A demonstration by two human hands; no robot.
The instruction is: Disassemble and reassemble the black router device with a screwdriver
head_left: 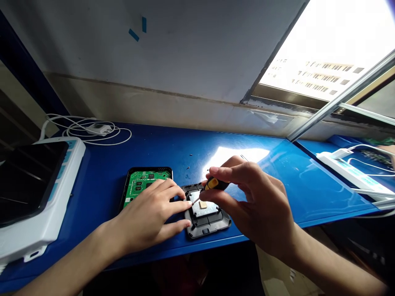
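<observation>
My right hand [259, 201] grips a short black-and-yellow screwdriver [212, 183] between thumb and fingers. Its thin shaft slants down to the left edge of a silver metal plate [200, 209], close to my left index fingertip. The plate, with a small tan square on it, sits in a black plastic cover [211, 227] on the blue table. My left hand [154, 211] rests palm down, fingers spread, its fingertips on the cover's left side. Partly under that hand lies a black housing with a green circuit board [137, 181].
Small screws [188, 167] lie behind the cover. At left, a dark-screened device [27, 176] rests on a white power strip [66, 197], with a coiled white cable [120, 137] behind. Right are a clear panel [314, 185], another strip [354, 172] and part of another person's hand [389, 153].
</observation>
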